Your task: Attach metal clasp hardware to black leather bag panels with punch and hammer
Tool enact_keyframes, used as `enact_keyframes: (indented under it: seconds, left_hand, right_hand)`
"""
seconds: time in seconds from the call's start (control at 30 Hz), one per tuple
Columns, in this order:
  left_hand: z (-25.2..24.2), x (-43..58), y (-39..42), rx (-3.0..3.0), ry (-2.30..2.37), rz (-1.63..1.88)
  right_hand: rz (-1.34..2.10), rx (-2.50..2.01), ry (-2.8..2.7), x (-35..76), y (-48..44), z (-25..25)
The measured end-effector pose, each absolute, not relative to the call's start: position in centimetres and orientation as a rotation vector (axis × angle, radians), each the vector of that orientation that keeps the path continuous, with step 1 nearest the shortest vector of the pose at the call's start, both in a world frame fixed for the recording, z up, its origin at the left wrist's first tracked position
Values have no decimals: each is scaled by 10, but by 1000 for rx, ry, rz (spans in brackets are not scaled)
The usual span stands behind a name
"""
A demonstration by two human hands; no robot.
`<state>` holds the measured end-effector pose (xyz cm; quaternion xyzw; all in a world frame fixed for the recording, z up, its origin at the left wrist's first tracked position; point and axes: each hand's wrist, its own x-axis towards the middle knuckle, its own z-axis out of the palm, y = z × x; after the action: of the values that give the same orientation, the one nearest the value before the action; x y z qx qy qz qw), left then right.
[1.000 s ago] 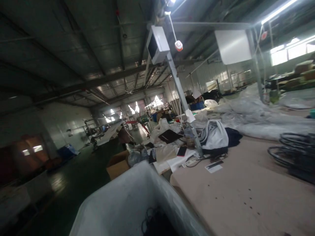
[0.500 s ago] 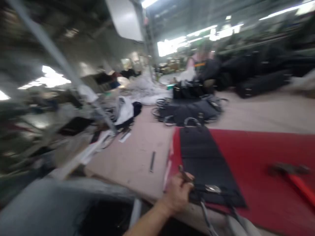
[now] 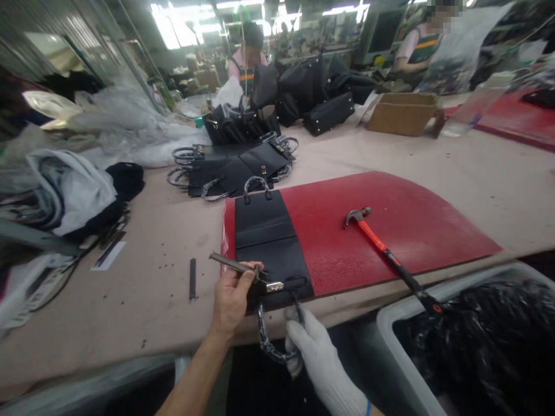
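Note:
A flat black bag panel (image 3: pixel 269 237) lies on the red board (image 3: pixel 368 190), one film-wrapped handle at its far end, another hanging over the table edge. My bare left hand (image 3: pixel 234 297) is closed round a long, flat metal tool (image 3: pixel 229 263), which points up and left across the panel; its exact kind is unclear. Close by its tip is a shiny metal clasp (image 3: pixel 274 286) on the panel. My right hand (image 3: pixel 310 341), in a white knit glove, is closed on the near handle (image 3: pixel 266 338). To the right, a claw hammer (image 3: pixel 385 248) rests on the board.
Several black bag panels with wrapped handles (image 3: pixel 234 167) are piled beyond the board, finished-looking black bags (image 3: pixel 329 112) behind them. A cardboard box (image 3: pixel 401 112) stands farther back. At lower right is a white-rimmed bin (image 3: pixel 390 335) of black plastic. Two people work across the table.
The view has swung right and steadied, bringing the whole hammer and bin into sight. My gloved right hand now shows clearly on the near handle. My left hand still grips the metal tool.

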<state>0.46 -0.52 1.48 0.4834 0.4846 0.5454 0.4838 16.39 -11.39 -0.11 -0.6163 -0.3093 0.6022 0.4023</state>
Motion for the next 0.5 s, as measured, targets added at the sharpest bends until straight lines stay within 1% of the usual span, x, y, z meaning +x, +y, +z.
enact_keyframes:
  seconds: [0.1,0.27,0.5]
  left_hand:
    - [23,19,-2,1229,1160,1235]
    - [27,40,-1,1221,1104,1129]
    - [32,48,4,1208,1134,989]
  right_hand:
    - [1489,-1389,-746,165,-118,-5]
    - [1636,-1213,-467,175,-107,3]
    - [1596,-1160,-580,178,-103,3]
